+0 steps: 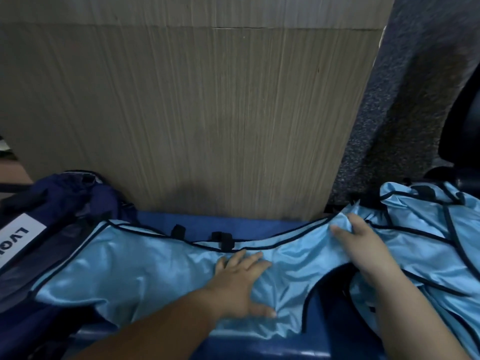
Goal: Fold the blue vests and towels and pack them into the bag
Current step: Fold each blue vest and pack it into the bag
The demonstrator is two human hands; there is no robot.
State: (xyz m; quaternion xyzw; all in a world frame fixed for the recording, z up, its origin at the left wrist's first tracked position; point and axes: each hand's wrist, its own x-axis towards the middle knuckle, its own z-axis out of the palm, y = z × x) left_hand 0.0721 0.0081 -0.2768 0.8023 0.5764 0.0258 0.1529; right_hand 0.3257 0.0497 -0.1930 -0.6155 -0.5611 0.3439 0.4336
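Bag first: a dark navy bag (65, 193) sits at the far left, its top rumpled and slack. A white label (18, 240) with black letters, only partly in view, lies on its side. What is inside the bag cannot be told; only dark folds show at its mouth.

One light blue vest (145, 271), shiny and edged with dark piping, is spread flat across a blue surface (161, 224) in front of the person. Its left end reaches over the dark cloth of the bag. Two short black tabs (223, 240) stick up from its far hem.

The left grip (244, 284) lies released on the middle of the vest, palm down, fingers straight and spread, pressing the cloth flat. The right grip (363, 245) is clenched on the vest's far hem further right, fingers and thumb curled into a bunched fold of the cloth.

Just beside the right grip, at the right edge, a loose heap of more blue vests (428, 229) lies crumpled, touching the spread one.

Behind everything stands an upright wood-grain panel (207, 113), close against the blue surface. To its right are a grey speckled surface (402, 100) and part of a black chair (465, 120).
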